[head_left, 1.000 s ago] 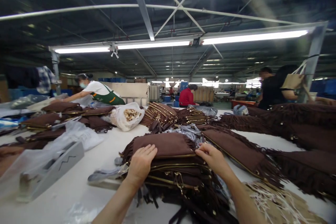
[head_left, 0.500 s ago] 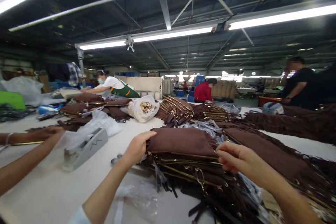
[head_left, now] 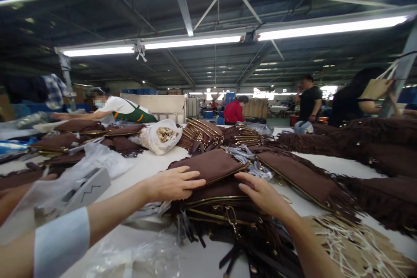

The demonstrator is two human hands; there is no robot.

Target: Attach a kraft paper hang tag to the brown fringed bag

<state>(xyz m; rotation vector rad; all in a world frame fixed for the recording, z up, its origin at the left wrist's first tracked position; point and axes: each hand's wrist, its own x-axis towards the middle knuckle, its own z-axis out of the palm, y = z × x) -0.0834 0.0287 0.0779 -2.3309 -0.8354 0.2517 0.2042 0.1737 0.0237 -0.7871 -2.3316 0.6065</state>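
In front of me is a stack of dark brown zip pouches (head_left: 224, 203) with gold zips, metal clasps and dark hanging straps. The top pouch (head_left: 208, 163) lies askew on it. Across its left front part my left hand (head_left: 174, 183) is stretched, fingers spread. My right hand (head_left: 260, 193) is at the stack's right front edge, fingers extended close to the top pouch's corner; whether they touch it I cannot tell. Neither hand grips anything. To the right lies another brown fringed pouch (head_left: 293, 173).
A grey tape dispenser (head_left: 87, 191) and clear plastic stand left, near another person's hand (head_left: 19, 195). Behind are a bag of small beige pieces (head_left: 163, 134) and more pouches (head_left: 202, 132). Tags with white strings (head_left: 355, 243) lie right. A co-worker (head_left: 130, 108) leans over the far side.
My left hand has let go of the top pouch's left corner and moved onto its front. My right hand's fingers have opened. The top pouch has turned askew, and my view has swung right.
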